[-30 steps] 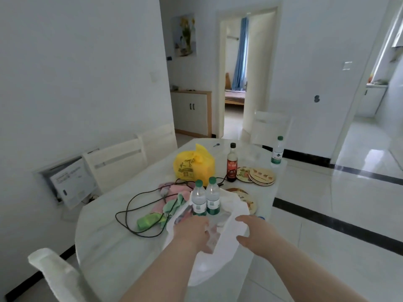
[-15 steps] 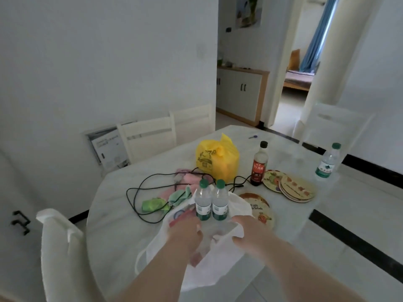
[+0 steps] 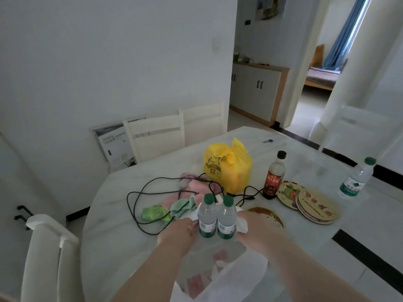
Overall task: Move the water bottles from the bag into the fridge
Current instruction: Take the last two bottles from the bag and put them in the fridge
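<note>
Since the earlier frame, both hands are reaching farther along the white bag [image 3: 239, 277]. The left hand [image 3: 176, 235] and right hand [image 3: 256, 228] are now flanking the two water bottles [image 3: 226, 219]. These are standing upright and side by side on the bench [image 3: 113, 214], between curled fingers [image 3: 190, 225] that are pinching the bag's rim.

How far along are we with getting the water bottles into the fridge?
Nothing is done yet: no fridge is in view. In hand: the left hand and right hand grip the white bag on either side of two upright water bottles. Left: lifting both out and carrying them to the fridge. A third bottle stands apart on the table.
</note>
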